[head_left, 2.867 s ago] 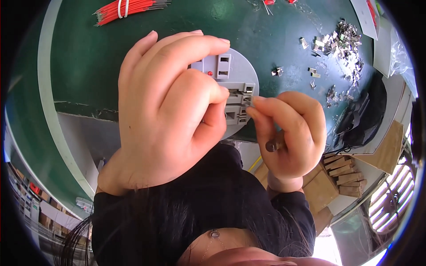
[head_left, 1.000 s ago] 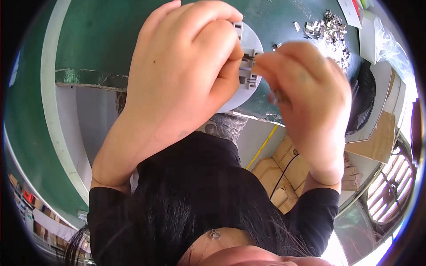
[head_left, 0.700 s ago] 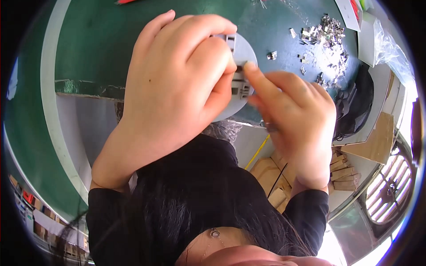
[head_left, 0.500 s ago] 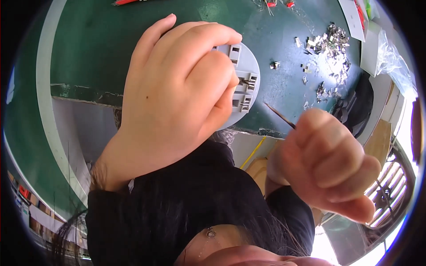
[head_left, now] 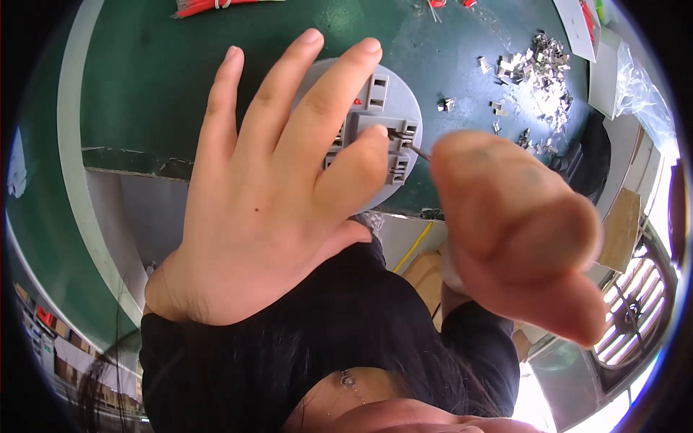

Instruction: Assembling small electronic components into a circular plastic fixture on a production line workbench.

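Observation:
My left hand (head_left: 289, 159) is spread, its fingers lying over a round grey plastic base (head_left: 401, 92) with raised blocks and slots. Its index fingertip rests by the central raised block, near a metal clip (head_left: 408, 132) seated at the right side. The palm hides the base's left part. Close by on the right, my right hand (head_left: 520, 231) is closed, slightly blurred, around a thin pointed metal tool (head_left: 420, 151). The tool's tip reaches the slot with the clip; most of the tool is hidden in the hand, so its exact kind cannot be told.
On the green tabletop (head_left: 144, 79), a heap of small metal clips (head_left: 541, 72) lies to the right, with a few loose clips (head_left: 446, 105) nearer. A bundle of red wires (head_left: 206, 6) lies at the far left. Clear plastic bags (head_left: 639, 94) and a fan (head_left: 632, 314) are at the right.
My left fingers have uncurled and spread over the base, the index fingertip moving to the middle block. My right hand has moved up and left, bringing the tool's tip to the clip.

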Available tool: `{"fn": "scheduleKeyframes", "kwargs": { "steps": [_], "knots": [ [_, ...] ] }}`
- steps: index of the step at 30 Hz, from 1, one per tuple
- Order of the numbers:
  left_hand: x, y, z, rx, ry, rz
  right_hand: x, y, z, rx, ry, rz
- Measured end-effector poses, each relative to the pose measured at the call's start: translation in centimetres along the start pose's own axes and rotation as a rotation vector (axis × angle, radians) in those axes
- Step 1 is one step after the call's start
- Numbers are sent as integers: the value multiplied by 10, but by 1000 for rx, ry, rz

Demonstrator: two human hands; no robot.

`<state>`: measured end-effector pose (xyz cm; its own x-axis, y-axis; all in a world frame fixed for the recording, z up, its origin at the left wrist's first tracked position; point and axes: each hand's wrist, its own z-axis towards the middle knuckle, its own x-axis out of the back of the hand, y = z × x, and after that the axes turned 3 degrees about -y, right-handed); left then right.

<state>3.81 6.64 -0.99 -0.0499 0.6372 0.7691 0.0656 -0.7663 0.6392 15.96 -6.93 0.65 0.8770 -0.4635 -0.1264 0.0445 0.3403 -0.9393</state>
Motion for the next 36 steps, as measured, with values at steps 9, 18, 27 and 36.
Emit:
{"fn": "scheduleKeyframes", "kwargs": {
  "steps": [9,18,27,36],
  "knots": [
    [6,-2,3,-44,-93,93,-6,-13,15,-186,40,-188],
    [27,-44,-53,30,338,-362,36,-28,-6,131,133,-218],
    [131,-226,-350,1138,496,642,58,5,-31,-64,-32,-1285],
    [180,-316,-243,885,566,196,60,-8,-32,-111,-60,-1259]
  ]
}}
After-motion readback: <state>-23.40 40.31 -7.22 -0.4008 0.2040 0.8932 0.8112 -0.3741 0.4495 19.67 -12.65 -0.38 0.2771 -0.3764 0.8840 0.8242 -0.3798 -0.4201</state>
